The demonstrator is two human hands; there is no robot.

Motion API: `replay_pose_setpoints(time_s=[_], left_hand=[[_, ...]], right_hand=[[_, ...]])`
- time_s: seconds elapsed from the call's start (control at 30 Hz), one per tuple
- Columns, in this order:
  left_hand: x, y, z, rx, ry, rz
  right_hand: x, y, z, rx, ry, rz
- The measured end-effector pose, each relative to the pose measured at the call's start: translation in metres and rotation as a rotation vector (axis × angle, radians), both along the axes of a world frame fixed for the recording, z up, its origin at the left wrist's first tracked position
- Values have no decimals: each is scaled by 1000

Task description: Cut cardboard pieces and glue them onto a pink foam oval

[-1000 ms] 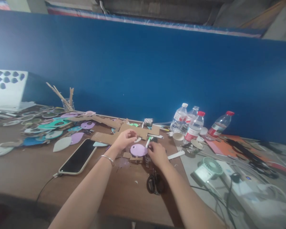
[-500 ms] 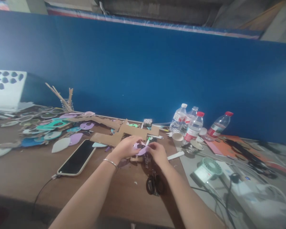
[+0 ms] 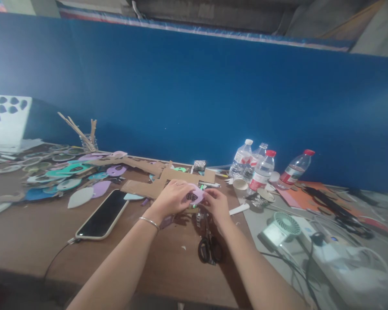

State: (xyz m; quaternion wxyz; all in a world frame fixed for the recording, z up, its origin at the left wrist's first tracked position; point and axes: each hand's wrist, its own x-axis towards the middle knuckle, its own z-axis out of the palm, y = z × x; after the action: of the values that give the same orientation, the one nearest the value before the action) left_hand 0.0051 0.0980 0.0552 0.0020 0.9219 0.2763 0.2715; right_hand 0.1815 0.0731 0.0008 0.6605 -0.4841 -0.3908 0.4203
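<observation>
A small purple piece (image 3: 198, 194) with a dark patterned patch is held between my two hands, above the table's middle. My left hand (image 3: 173, 197), with a bangle at the wrist, grips its left side. The fingers of my right hand (image 3: 216, 206) pinch its right edge. Just behind the hands lie cardboard strips (image 3: 181, 175) and a pale green stick. Black-handled scissors (image 3: 209, 249) rest on the brown table (image 3: 168, 267) below my right hand.
A phone (image 3: 101, 215) with a cable lies left of my hands. Farther left are many coloured leaf-shaped pieces (image 3: 80, 197). On the right stand several bottles (image 3: 261, 174), a small green fan (image 3: 283, 228), cables and a power strip. A blue partition (image 3: 181, 94) rises behind.
The purple piece has been raised slightly and turned, so that more of its face shows. Both hands have moved up a little with it. The whole view has shifted slightly.
</observation>
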Motion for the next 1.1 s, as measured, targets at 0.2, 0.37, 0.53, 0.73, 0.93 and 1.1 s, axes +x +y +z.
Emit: replay_pose_setpoints(time_s=[0.2,0.37,0.53,0.73,0.93,1.1], left_hand=[[1,-2,1,-23,24,-6],[1,-3,2,-44,7,-5],[1,-4,3,-124,-52,-12],[5,10,-14,-337,-507,153],[7,22,-27,-829,-653,144],[10,19,-26,-832,-631,157]], right_hand=[[1,1,-2,5,-35,7],[2,1,-4,11,-41,3],[3,0,-3,26,-91,-9],[2,1,-2,51,-67,-65],[1,-2,0,95,-121,-66],[0,-4,0,105,-166,-77]])
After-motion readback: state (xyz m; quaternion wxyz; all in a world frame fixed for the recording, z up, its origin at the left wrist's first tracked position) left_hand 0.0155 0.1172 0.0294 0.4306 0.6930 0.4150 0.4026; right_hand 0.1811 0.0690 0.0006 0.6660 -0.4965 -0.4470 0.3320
